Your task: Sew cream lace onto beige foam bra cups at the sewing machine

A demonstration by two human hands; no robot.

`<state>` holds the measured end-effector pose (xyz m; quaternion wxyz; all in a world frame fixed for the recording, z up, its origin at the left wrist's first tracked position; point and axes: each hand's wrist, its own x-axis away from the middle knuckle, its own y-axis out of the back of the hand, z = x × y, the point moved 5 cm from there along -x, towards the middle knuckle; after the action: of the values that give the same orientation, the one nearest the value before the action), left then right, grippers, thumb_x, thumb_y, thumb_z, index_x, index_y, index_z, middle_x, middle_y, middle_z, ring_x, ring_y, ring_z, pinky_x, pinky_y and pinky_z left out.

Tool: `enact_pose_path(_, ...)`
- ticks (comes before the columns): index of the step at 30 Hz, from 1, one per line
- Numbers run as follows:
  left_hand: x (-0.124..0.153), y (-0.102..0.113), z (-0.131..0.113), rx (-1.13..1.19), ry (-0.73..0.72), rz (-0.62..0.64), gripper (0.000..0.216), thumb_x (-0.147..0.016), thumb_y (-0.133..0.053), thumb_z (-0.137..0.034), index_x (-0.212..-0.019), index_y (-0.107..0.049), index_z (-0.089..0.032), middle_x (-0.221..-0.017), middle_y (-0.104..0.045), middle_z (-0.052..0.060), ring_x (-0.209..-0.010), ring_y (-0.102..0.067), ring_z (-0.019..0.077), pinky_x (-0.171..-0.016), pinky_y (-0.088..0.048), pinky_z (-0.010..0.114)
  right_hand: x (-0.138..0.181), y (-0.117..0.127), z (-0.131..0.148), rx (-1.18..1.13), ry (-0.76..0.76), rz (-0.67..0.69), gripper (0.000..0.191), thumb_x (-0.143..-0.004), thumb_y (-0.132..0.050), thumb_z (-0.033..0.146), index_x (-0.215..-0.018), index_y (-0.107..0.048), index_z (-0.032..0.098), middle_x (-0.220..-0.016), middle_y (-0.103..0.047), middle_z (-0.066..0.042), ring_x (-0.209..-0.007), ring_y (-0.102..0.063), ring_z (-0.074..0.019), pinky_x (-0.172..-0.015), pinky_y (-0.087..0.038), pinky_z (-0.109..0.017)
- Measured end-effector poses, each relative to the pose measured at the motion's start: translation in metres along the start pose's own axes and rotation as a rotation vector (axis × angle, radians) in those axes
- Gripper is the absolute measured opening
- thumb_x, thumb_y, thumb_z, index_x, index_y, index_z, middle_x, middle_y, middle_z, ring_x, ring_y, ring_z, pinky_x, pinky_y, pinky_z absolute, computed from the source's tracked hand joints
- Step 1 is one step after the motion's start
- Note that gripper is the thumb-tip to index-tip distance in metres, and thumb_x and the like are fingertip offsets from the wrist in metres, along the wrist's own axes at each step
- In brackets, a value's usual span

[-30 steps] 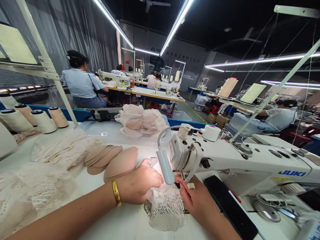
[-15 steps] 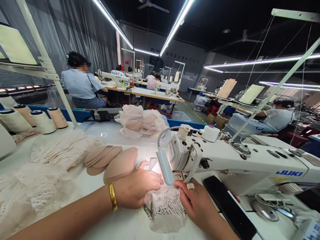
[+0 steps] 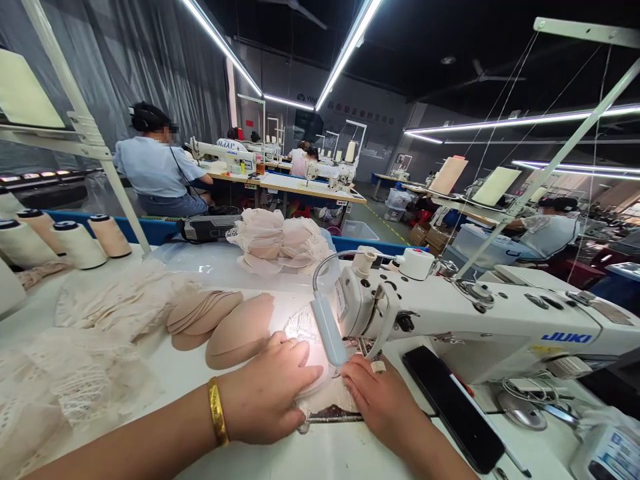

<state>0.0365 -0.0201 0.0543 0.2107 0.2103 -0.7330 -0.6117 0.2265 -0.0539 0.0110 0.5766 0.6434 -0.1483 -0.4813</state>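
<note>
My left hand lies with fingers curled down on a beige lace piece just in front of the needle of a white JUKI sewing machine. My right hand presses the same lace from the right, fingertips close to the presser foot. The machine's small lamp lights the fabric between my hands. A gold bangle sits on my left wrist. Beige foam cups lie just beyond my left hand.
Lace pieces cover the left of the white table. Thread cones stand at the far left. A pile of lace cups sits behind. A black phone lies right of my right hand. Other people sew at distant tables.
The lace that bunched up toward me has been drawn flat under the machine. Both hands have moved forward and lower onto it, closer to the needle.
</note>
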Motion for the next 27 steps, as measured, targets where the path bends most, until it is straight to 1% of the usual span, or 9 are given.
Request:
enact_pose_path(2,-0.002,-0.005,0.003,-0.026,-0.023,-0.091,0.008,-0.094,-0.063,-0.027,-0.097,-0.069,-0.023,-0.097,-0.065,0.007,-0.090,-0.060,0.0304,-0.082,-0.041,0.042,-0.002,0.003,0.008,-0.096,0.027,0.050,0.011,-0.110,-0.051,0.025,-0.107,-0.062,0.024,-0.098,-0.071,-0.004,-0.085,-0.063,-0.0226,-0.077,-0.051,-0.033)
enact_pose_path(4,-0.006,-0.008,0.004,-0.023,-0.049,-0.199,0.022,-0.101,-0.053,-0.022,-0.083,-0.066,-0.021,-0.096,-0.066,0.007,-0.092,-0.060,0.0295,-0.082,-0.038,0.041,-0.005,0.001,0.016,-0.155,0.039,0.113,0.016,-0.104,-0.068,0.035,-0.113,-0.060,0.025,-0.105,-0.071,-0.003,-0.094,-0.065,-0.0237,-0.081,-0.052,-0.033)
enact_pose_path(7,-0.009,-0.007,0.003,0.072,-0.100,-0.232,0.033,-0.105,-0.049,-0.020,-0.075,-0.063,-0.019,-0.094,-0.069,0.005,-0.090,-0.062,0.0253,-0.086,-0.037,0.040,-0.007,-0.005,0.020,-0.079,0.038,0.099,0.010,-0.099,-0.069,0.020,-0.098,-0.060,0.025,-0.096,-0.069,-0.001,-0.088,-0.064,-0.0231,-0.072,-0.051,-0.031)
enact_pose_path(10,-0.006,0.001,0.005,0.173,-0.125,-0.117,0.024,-0.104,-0.063,-0.042,-0.094,-0.073,-0.023,-0.102,-0.073,0.003,-0.092,-0.066,0.0255,-0.091,-0.038,0.039,-0.004,-0.002,0.011,-0.017,0.062,0.008,0.020,-0.095,-0.052,0.006,-0.089,-0.059,0.023,-0.087,-0.067,-0.003,-0.078,-0.062,-0.0227,-0.065,-0.051,-0.031)
enact_pose_path(13,0.001,0.007,0.008,0.182,-0.128,-0.003,0.048,-0.084,-0.082,-0.061,-0.120,-0.073,-0.030,-0.115,-0.073,0.003,-0.102,-0.067,0.0308,-0.092,-0.038,0.039,0.001,0.017,-0.002,-0.070,0.076,-0.123,0.022,-0.098,-0.050,0.007,-0.106,-0.065,0.021,-0.097,-0.071,-0.008,-0.092,-0.065,-0.0260,-0.080,-0.058,-0.038)
enact_pose_path(17,0.000,0.002,0.008,0.053,-0.184,-0.034,0.021,-0.084,-0.080,-0.027,-0.104,-0.071,-0.027,-0.124,-0.071,0.003,-0.105,-0.065,0.0300,-0.087,-0.036,0.037,0.002,0.038,-0.010,-0.203,0.073,-0.083,0.024,-0.101,-0.054,0.007,-0.106,-0.069,0.025,-0.097,-0.072,-0.006,-0.101,-0.064,-0.0269,-0.087,-0.059,-0.039)
enact_pose_path(20,-0.005,-0.006,0.004,0.037,-0.277,-0.119,0.026,-0.078,-0.071,-0.005,-0.096,-0.066,-0.024,-0.123,-0.072,0.001,-0.101,-0.065,0.0264,-0.090,-0.035,0.039,0.001,0.046,-0.012,-0.287,0.037,0.069,0.024,-0.101,-0.056,0.007,-0.097,-0.069,0.026,-0.092,-0.071,-0.004,-0.097,-0.064,-0.0258,-0.088,-0.058,-0.040)
enact_pose_path(23,-0.009,-0.010,0.004,0.052,-0.297,-0.141,0.029,-0.076,-0.066,0.001,-0.092,-0.062,-0.023,-0.109,-0.074,-0.003,-0.092,-0.066,0.0233,-0.088,-0.034,0.040,0.000,0.054,-0.016,-0.388,0.008,0.185,0.021,-0.104,-0.058,0.013,-0.094,-0.070,0.027,-0.092,-0.072,-0.003,-0.100,-0.064,-0.0248,-0.092,-0.057,-0.039)
enact_pose_path(27,-0.011,-0.011,0.006,0.021,-0.300,-0.170,0.024,-0.080,-0.065,0.000,-0.086,-0.063,-0.023,-0.097,-0.073,-0.004,-0.090,-0.066,0.0242,-0.090,-0.032,0.045,-0.001,0.056,-0.016,-0.594,-0.027,0.260,0.030,-0.110,-0.058,0.044,-0.091,-0.074,0.028,-0.093,-0.079,0.000,-0.093,-0.068,-0.0221,-0.085,-0.057,-0.034)
